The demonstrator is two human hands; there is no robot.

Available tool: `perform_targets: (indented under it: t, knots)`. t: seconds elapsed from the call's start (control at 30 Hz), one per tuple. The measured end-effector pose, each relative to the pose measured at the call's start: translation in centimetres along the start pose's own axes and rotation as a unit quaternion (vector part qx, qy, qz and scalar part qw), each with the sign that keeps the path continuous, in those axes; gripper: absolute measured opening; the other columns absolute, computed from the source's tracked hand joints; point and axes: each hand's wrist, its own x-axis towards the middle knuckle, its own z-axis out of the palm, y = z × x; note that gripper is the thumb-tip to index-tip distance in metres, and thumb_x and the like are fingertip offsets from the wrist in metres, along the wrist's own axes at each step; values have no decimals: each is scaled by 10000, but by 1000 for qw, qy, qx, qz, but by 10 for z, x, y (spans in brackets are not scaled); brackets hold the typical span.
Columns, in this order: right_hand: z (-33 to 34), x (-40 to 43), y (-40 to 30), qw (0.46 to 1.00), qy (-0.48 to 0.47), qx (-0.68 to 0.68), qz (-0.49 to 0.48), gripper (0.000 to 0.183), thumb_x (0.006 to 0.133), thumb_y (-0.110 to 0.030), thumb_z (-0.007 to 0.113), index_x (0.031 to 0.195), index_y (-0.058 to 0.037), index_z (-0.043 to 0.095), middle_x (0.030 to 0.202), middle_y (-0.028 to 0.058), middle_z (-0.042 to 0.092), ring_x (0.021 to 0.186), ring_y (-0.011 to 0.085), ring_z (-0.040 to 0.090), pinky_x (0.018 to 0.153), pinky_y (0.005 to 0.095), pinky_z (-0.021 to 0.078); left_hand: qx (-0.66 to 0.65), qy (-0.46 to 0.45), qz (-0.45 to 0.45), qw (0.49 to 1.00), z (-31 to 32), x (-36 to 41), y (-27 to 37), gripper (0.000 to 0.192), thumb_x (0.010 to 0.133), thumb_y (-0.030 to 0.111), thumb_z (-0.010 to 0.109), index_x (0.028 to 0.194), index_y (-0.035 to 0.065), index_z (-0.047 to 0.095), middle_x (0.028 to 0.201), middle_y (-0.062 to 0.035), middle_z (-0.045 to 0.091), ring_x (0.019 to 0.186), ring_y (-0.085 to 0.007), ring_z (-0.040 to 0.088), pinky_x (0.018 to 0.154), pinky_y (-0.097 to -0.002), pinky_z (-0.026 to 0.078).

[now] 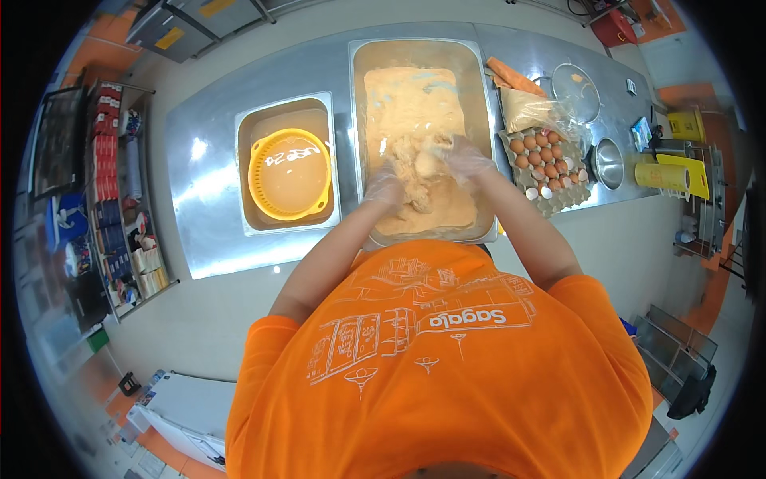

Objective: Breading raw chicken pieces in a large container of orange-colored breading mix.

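Observation:
A deep steel pan (358, 78) before me holds a layer of light orange-brown crumbs or powder (413, 96). Over its middle, my left hand (386, 185), in a clear plastic glove, reaches in at the left beside a pale, clumped mass (413, 152). My right hand (464, 157), gloved the same way, is at the right of this mass, close to a rounded pale lump (427, 163). The fingers of both hands are partly lost in the crumbs and blur, so their grip is unclear.
Left of the pan, a yellow plastic strainer (255, 173) sits in a smaller steel pan (239, 129). To the right are an egg tray (553, 206) with brown eggs and broken shells, a plastic bag (523, 109), an orange cloth (517, 76), a round sieve (575, 90) and a steel bowl (609, 164).

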Motion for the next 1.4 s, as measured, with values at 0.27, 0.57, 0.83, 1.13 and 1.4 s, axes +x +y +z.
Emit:
perform_targets:
  t: [0.27,0.57,0.83,1.13,1.4]
  knots:
    - [79,97,84,894,-24,-343,-288,595,1019,-501,358,1455,-109,460,1433,230,497,1328,378,469,1118,440,341,112,-55,208,970,-98,-31,5,595,793,-22,587,1384,15,521,1279,-216,611,1255,-371,540,1040,-395,452]
    - [48,2,81,977,-108,-184,1,577,1035,-427,315,1468,-65,430,1445,233,488,1347,345,465,1129,428,337,-116,-42,22,992,-30,65,-3,693,1012,563,304,1371,22,545,1356,-226,565,1276,-369,521,1074,-461,395]
    - [107,-21,97,985,-121,-37,114,602,1029,-475,332,1478,-85,428,1482,216,457,1352,308,456,1085,421,379,-408,-184,-57,893,-13,17,12,906,890,765,431,1490,86,430,1560,-172,377,1425,-326,371,1160,-448,269]
    - [125,2,75,863,30,405,302,587,1005,-476,440,1309,12,557,1287,175,611,1115,266,598,947,378,455,-838,-164,-159,496,-11,13,34,805,907,576,617,1507,89,392,1512,-164,438,1368,-277,446,1112,-399,362]
    - [62,5,93,939,-46,-340,-25,355,954,-306,512,1215,-106,646,1151,232,658,1053,316,655,899,443,510,-296,212,-87,927,-24,-2,20,764,864,438,705,1432,2,440,1451,-254,451,1348,-346,453,1122,-395,361]
